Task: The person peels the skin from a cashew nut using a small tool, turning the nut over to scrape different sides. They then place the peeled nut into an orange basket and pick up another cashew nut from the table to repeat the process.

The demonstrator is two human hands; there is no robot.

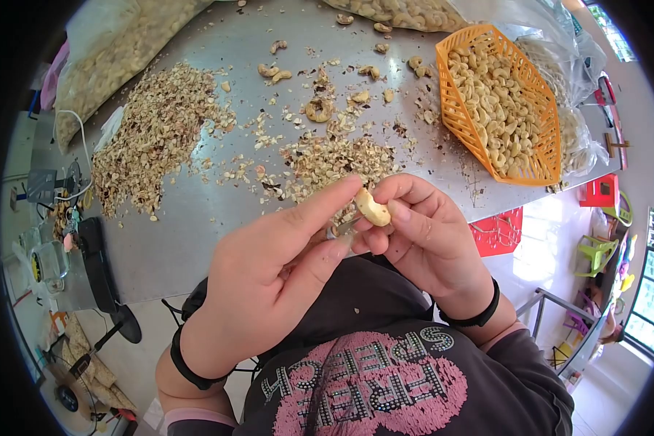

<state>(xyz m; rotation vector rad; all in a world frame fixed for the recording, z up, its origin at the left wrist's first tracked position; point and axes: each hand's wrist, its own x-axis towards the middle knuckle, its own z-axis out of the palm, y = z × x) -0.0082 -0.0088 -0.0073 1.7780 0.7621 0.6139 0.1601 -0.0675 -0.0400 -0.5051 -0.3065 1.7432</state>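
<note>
A pale, curved cashew nut (373, 208) sits pinched between the thumb and fingers of my right hand (432, 236). My left hand (280, 258) is closed close beside it, with its index fingertip at the nut's upper end. Between the left thumb and index finger shows a thin, shiny metal tool (344, 227), mostly hidden by the fingers. Right behind both hands, a heap of skin flakes and nut bits (341, 161) lies on the metal table (261, 196).
An orange plastic basket (447, 109) of cashews stands at the right. A larger flake heap (163, 131) lies at the left. Bags of cashews (123, 54) line the back. Loose nuts (275, 73) are scattered between. A black stand (98, 265) borders the table's left edge.
</note>
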